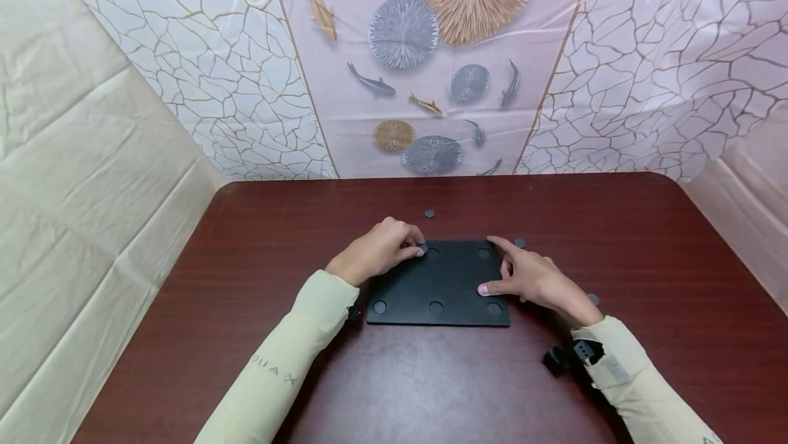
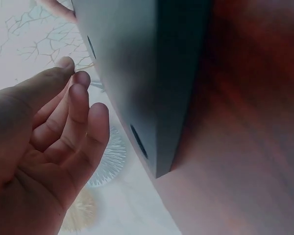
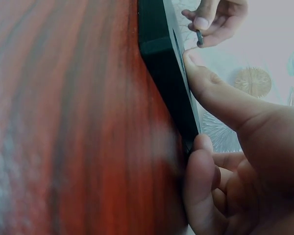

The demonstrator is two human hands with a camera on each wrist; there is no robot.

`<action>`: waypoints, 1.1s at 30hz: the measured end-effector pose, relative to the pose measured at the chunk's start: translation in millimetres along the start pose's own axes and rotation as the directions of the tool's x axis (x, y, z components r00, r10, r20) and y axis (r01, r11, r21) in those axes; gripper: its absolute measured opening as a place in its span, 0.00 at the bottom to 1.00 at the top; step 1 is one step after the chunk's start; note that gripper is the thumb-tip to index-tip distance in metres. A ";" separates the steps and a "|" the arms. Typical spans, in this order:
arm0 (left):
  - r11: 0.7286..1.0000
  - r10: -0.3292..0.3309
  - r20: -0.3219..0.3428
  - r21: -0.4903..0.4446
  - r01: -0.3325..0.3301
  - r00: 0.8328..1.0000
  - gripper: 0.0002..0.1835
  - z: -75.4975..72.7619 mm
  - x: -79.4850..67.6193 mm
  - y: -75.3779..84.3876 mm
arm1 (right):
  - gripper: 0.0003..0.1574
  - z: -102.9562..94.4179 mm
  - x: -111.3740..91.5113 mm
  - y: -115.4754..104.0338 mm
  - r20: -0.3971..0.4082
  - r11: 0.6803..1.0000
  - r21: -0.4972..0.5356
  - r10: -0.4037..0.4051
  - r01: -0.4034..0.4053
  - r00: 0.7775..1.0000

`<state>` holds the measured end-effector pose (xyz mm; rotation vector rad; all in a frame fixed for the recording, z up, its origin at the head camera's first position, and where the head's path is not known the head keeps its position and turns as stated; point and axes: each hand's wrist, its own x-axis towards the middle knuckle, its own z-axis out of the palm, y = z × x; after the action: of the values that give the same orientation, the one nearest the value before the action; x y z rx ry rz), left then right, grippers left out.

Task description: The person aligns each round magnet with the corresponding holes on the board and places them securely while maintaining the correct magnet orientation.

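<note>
A flat black board (image 1: 440, 280) with several round recesses lies on the table. Between left thumb and fingertips a small dark disc (image 3: 200, 37) is pinched, held on edge in the right wrist view. My left hand (image 1: 384, 247) hovers over the board's far left part, beside the far middle recess (image 1: 434, 252), and covers the far left corner. My right hand (image 1: 535, 278) grips the board's right side, thumb (image 3: 206, 83) on the top face, index finger at the far right corner and other fingers curled against the edge.
One loose grey disc (image 1: 429, 213) lies beyond the board. Another disc (image 1: 520, 243) is near the right index finger, and a third disc (image 1: 594, 298) is partly hidden by the right wrist. The dark red table (image 1: 295, 225) ends at a patterned cloth backdrop (image 1: 406, 102).
</note>
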<state>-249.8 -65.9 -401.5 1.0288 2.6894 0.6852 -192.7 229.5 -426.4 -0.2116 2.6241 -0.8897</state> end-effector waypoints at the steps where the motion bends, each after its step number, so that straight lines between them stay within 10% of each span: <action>1: 1.000 0.002 0.006 0.006 -0.002 1.000 0.11 -0.5 1.7 0.6 | 0.66 0.0 -0.1 -0.2 0.000 1.000 -0.001 0.001 -0.001 1.000; 33: 0.976 0.071 0.078 0.202 -0.085 0.994 0.09 7.9 22.2 9.2 | 0.66 1.0 -0.4 -0.1 -0.010 1.000 0.003 -0.003 0.003 1.000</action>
<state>-258.4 -42.3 -404.2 1.1886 2.7136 0.3811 -191.9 228.9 -426.9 -0.2109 2.6326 -0.8977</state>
